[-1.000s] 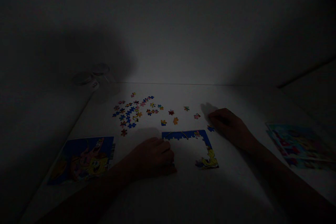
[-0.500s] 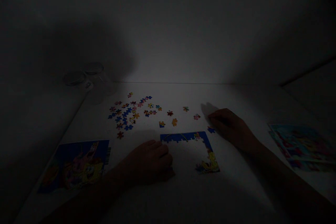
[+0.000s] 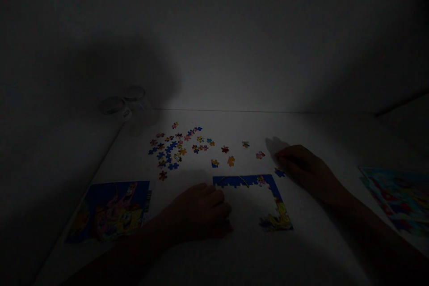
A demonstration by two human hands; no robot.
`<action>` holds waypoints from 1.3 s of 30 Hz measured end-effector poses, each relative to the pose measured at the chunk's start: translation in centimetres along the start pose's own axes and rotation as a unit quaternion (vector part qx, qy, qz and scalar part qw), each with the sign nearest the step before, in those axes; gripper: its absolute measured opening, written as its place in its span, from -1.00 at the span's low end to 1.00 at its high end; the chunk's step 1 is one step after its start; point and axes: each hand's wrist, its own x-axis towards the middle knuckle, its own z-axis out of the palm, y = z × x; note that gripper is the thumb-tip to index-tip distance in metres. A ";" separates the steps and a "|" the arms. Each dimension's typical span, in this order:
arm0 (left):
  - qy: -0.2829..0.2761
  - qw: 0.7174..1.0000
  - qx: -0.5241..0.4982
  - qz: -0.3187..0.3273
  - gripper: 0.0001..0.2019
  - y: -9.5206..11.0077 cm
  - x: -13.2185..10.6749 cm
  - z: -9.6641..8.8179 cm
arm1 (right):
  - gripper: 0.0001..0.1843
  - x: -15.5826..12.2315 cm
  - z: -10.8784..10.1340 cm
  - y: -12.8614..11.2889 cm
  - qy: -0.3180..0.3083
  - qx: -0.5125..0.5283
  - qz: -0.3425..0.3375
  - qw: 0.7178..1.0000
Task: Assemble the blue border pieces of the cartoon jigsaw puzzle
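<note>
The scene is very dim. My left hand (image 3: 197, 212) rests curled on the white table at the left end of a partly joined jigsaw border (image 3: 244, 181), and its fingers hide that corner. Blue pieces form the border's top edge, and a cartoon-patterned section runs down its right side. My right hand (image 3: 300, 167) lies to the right, its fingertips close to a loose blue puzzle piece (image 3: 279, 172) and a pinkish piece (image 3: 260, 155). Neither hand clearly holds anything. Several loose pieces (image 3: 170, 149) lie scattered beyond the border.
A printed cartoon picture (image 3: 110, 211) lies at the table's left, and another colourful sheet (image 3: 398, 201) lies at the right. Two glass jars (image 3: 134, 107) stand in shadow beyond the table's far left corner. A pale wall rises behind the table.
The whole view has shifted slightly as my head moved. My hands stay in about the same place beside the border, and no piece visibly changes position.
</note>
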 end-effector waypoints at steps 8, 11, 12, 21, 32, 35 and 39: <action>-0.007 1.000 0.003 -0.004 -0.74 0.0 0.2 -0.3 | -0.64 0.0 -0.2 0.4 -0.005 -0.005 0.007 1.000; -0.010 1.000 0.002 -0.004 -0.73 0.0 0.2 -0.3 | -0.64 0.0 -0.2 0.3 -0.010 -0.006 0.008 1.000; -0.012 1.000 0.003 -0.005 -0.73 0.0 0.2 -0.2 | -0.64 0.0 -0.2 0.3 -0.010 -0.008 0.011 1.000; -0.014 1.000 0.002 0.000 -0.73 0.0 0.2 -0.3 | -0.67 0.1 -0.2 0.9 -0.015 -0.012 0.015 1.000; 0.006 1.000 0.006 0.001 -0.75 0.0 0.3 -0.3 | -0.69 0.0 -0.2 0.6 -0.006 -0.002 -0.004 1.000; 0.002 1.000 0.001 -0.009 -0.77 0.1 0.2 -0.3 | -0.66 -0.1 -0.2 0.5 -0.012 0.010 -0.008 1.000; -0.006 1.000 0.003 -0.014 -0.77 0.1 0.3 -0.5 | -0.61 -0.1 -0.3 0.3 -0.015 0.018 -0.003 1.000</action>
